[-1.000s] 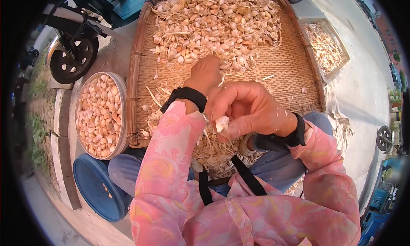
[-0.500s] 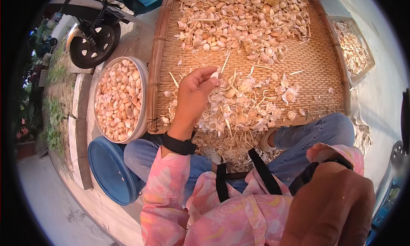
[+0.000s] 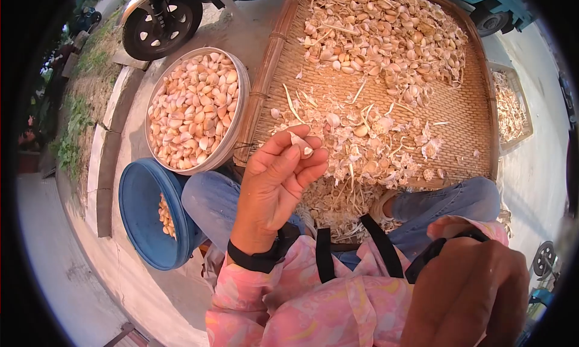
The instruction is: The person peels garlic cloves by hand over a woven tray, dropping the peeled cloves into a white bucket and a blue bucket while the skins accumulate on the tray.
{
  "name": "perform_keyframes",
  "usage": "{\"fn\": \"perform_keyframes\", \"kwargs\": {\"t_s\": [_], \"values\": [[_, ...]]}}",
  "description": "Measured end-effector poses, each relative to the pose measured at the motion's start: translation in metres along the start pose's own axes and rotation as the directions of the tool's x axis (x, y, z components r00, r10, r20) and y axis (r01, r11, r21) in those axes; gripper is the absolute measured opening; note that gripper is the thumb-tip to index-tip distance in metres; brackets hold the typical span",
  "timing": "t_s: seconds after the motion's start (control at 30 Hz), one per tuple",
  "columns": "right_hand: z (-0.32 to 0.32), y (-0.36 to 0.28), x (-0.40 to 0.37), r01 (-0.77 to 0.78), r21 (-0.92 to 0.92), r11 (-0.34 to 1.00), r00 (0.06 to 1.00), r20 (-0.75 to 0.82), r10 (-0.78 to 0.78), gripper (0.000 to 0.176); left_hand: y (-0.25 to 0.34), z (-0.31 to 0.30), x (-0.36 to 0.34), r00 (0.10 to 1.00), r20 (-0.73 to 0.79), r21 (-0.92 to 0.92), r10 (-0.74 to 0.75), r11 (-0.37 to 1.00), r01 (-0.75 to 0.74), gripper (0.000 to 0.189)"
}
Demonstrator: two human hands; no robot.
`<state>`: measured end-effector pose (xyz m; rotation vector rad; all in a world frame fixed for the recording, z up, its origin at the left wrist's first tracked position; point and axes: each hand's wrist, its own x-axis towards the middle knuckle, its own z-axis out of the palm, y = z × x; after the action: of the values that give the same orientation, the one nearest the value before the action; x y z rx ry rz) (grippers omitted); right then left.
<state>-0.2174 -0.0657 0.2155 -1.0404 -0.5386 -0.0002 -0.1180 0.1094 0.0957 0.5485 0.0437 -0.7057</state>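
Note:
My left hand point(image 3: 271, 190), palm turned up, pinches a garlic clove point(image 3: 300, 144) between thumb and fingers, above the near left part of a woven tray point(image 3: 374, 88). Large in the lower right is my right hand point(image 3: 467, 287), close to the camera; its fingertips are out of sight, so its grip cannot be made out. Loose skins and dry stalks point(image 3: 374, 142) lie on the tray near my left hand. Farther back on the tray spreads a big pile of garlic cloves point(image 3: 386, 33).
A round tub of cloves point(image 3: 196, 112) stands left of the tray. Nearer sits a blue bucket point(image 3: 142, 220) with some cloves inside. A bin of scraps point(image 3: 509, 106) is at right. A vehicle wheel point(image 3: 163, 27) stands at upper left. Skins point(image 3: 338, 208) lie between my legs.
My left hand has turned palm up and come nearer, with the clove still pinched. The view has shifted, so the tray and tub appear farther right and higher. Cloves inside the blue bucket now show.

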Motion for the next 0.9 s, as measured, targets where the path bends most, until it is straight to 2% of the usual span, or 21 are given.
{"fn": "perform_keyframes", "kwargs": {"t_s": [0.07,0.1,0.13,0.17,0.2,0.23,0.27,0.3,0.37,0.47,0.5,0.57,0.63,0.7,0.73,0.8,0.83,0.9], "values": [[-0.019,0.025,0.028,-0.039,-0.038,0.999,0.996,0.075,0.042,0.012,0.013,-0.001,-0.020,0.997,0.045,-0.071,0.068,0.995,-0.065,0.028],[-0.028,0.048,0.038,-0.199,-0.043,0.979,0.980,-0.012,0.199,0.014,0.021,0.001,-0.034,0.992,0.067,-0.106,0.108,0.989,-0.101,0.028],[-0.037,0.071,0.048,-0.358,-0.020,0.934,0.930,-0.101,0.354,0.016,0.028,0.005,-0.046,0.985,0.089,-0.143,0.149,0.980,-0.135,0.029],[-0.046,0.094,0.057,-0.496,0.029,0.868,0.851,-0.184,0.492,0.019,0.034,0.015,-0.059,0.971,0.146,-0.097,0.189,0.980,-0.176,0.025],[-0.064,0.130,0.064,-0.587,-0.069,0.807,0.796,-0.230,0.560,0.017,0.039,0.029,-0.068,0.954,0.200,-0.056,0.224,0.975,-0.217,0.023],[-0.076,0.164,0.070,-0.620,-0.134,0.773,0.777,-0.242,0.581,0.018,0.044,0.039,-0.074,0.901,0.344,-0.036,0.266,0.962,-0.270,0.024],[-0.081,0.187,0.081,-0.649,-0.197,0.735,0.758,-0.255,0.601,0.019,0.041,0.047,-0.076,0.819,0.478,-0.123,0.317,0.948,-0.295,0.022],[-0.079,0.201,0.100,-0.599,-0.227,0.768,0.800,-0.217,0.560,0.021,0.037,0.055,-0.078,0.715,0.600,-0.213,0.359,0.933,-0.290,0.020],[-0.071,0.230,0.135,-0.488,-0.261,0.833,0.873,-0.144,0.466,0.024,0.035,0.066,-0.080,0.579,0.668,-0.409,0.467,0.881,-0.239,0.017],[-0.069,0.240,0.175,-0.262,-0.623,0.738,0.959,-0.078,0.274,0.028,0.047,0.071,-0.078,0.556,0.627,-0.476,0.545,0.834,-0.279,0.016],[-0.070,0.233,0.174,-0.294,-0.651,0.700,0.944,-0.081,0.321,0.027,0.050,0.070,-0.076,0.547,0.617,-0.495,0.566,0.819,-0.290,0.016],[-0.084,0.211,0.151,-0.359,-0.699,0.619,0.903,-0.092,0.419,0.026,0.050,0.070,-0.079,0.586,0.569,-0.543,0.576,0.799,-0.258,0.015],[-0.105,0.192,0.109,-0.499,-0.654,0.569,0.844,-0.216,0.492,0.021,0.039,0.080,-0.085,0.663,0.489,-0.633,0.568,0.753,-0.178,0.015],[-0.128,0.176,0.064,-0.537,-0.667,0.517,0.834,-0.329,0.443,0.016,0.010,0.101,-0.094,0.711,0.344,-0.775,0.614,0.612,-0.154,0.016],[-0.135,0.164,0.043,-0.570,-0.538,0.621,0.821,-0.349,0.452,0.014,0.005,0.107,-0.090,0.709,0.354,-0.813,0.610,0.575,-0.089,0.015],[-0.143,0.145,0.009,-0.635,-0.512,0.578,0.770,-0.481,0.419,0.014,-0.005,0.119,-0.080,0.705,0.374,-0.871,0.603,0.490,0.043,0.015],[-0.147,0.139,-0.001,-0.626,-0.507,0.593,0.773,-0.501,0.388,0.013,-0.003,0.119,-0.088,0.761,0.418,-0.848,0.496,0.513,0.131,0.015],[-0.148,0.126,-0.029,-0.630,-0.480,0.611,0.756,-0.560,0.340,0.011,-0.013,0.123,-0.077,0.701,0.530,-0.807,0.478,0.537,0.244,0.015]]}}
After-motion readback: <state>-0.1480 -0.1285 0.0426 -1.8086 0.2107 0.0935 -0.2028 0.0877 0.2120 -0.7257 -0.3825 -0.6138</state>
